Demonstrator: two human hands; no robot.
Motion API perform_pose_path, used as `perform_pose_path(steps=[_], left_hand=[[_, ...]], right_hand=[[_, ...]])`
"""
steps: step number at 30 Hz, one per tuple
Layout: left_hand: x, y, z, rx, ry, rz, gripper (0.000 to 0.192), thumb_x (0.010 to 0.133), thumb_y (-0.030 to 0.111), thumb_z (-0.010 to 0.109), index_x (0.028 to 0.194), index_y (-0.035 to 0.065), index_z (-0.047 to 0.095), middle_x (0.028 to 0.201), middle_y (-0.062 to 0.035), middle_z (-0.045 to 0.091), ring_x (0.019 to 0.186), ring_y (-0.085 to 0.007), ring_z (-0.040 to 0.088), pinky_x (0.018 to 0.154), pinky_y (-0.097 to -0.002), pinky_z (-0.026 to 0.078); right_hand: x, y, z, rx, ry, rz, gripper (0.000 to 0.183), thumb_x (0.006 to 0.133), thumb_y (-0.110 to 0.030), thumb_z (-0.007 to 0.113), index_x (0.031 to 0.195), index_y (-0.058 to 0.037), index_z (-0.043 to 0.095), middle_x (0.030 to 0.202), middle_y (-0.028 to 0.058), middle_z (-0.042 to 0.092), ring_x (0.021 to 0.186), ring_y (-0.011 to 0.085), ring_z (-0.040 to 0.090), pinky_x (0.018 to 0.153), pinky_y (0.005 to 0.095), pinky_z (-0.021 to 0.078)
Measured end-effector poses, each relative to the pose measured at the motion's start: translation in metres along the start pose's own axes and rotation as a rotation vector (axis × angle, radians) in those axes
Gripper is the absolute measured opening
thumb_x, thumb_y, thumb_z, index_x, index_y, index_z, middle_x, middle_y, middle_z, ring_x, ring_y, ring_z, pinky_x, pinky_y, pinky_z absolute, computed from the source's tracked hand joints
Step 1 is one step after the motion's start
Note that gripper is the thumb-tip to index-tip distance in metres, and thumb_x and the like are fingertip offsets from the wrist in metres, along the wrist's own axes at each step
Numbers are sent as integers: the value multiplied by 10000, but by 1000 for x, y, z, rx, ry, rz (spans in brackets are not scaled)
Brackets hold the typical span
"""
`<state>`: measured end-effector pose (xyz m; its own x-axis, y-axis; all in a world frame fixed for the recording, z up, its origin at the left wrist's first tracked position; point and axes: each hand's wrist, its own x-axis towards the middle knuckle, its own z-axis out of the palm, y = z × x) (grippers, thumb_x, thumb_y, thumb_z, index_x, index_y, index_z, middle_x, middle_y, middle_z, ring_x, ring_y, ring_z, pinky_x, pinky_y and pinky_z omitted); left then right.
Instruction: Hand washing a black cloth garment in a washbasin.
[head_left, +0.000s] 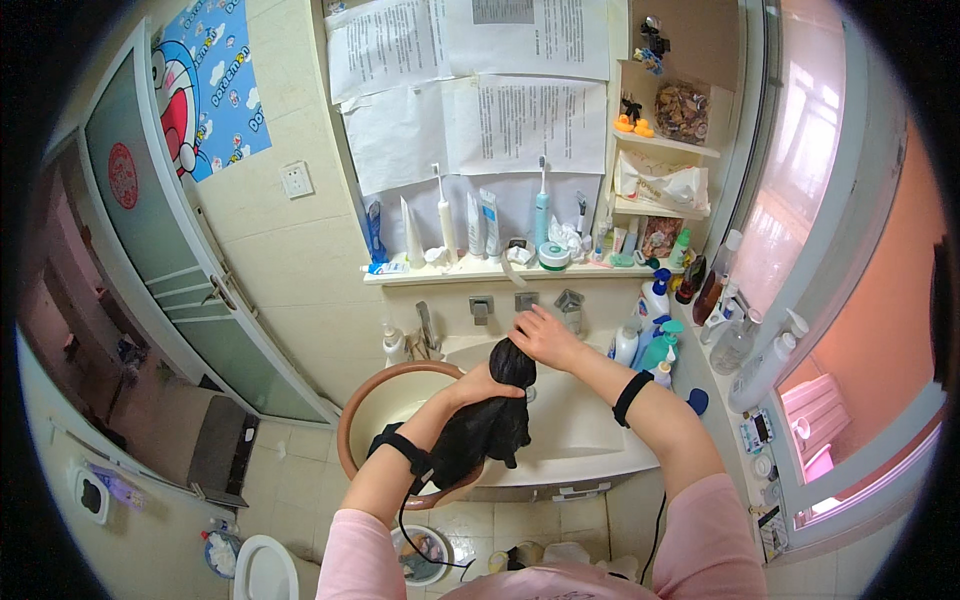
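Dark wet-looking black cloth (484, 431) hangs in folds between the white washbasin (585, 427) and a round basin with a brown rim (356, 390). My left hand (476, 386) is wrapped around it, thumb lying across the front. Above that grip the cloth bulges into a smooth, stretched bunch. At the top of the bunch is my right hand (541, 339), its curled fingers closed on the cloth; its thumb is hidden. Just behind those fingers, a metal wall fitting (526, 301) is partly covered. Each forearm wears a black band.
A ledge (480, 276) behind the sink bears toothbrushes and tubes. Pump bottles (660, 345) crowd the sink's right side. Below are a bucket with cloths (421, 555) and a toilet (266, 570). A dark cable (420, 551) dangles near my left arm. A glass door (172, 240) stands left.
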<state>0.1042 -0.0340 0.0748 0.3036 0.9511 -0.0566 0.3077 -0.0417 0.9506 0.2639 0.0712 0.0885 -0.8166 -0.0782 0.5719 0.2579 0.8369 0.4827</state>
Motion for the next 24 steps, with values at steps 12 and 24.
perform_pose_path(steps=[12,24], left_hand=[[32,-7,30,1093,280,-224,324,639,154,643,904,53,485,801,-117,607,773,-310,597,659,-388,471],[48,-46,42,1478,181,98,214,666,114,598,863,90,515,796,-66,575,773,-235,582,625,-340,470]], right_hand=[[-47,-16,22,281,-439,431,379,644,-224,605,970,-71,484,711,98,592,637,259,595,545,365,477],[-87,-71,39,1443,-537,1207,244,569,-213,626,601,4,520,552,39,526,491,133,494,458,266,407]])
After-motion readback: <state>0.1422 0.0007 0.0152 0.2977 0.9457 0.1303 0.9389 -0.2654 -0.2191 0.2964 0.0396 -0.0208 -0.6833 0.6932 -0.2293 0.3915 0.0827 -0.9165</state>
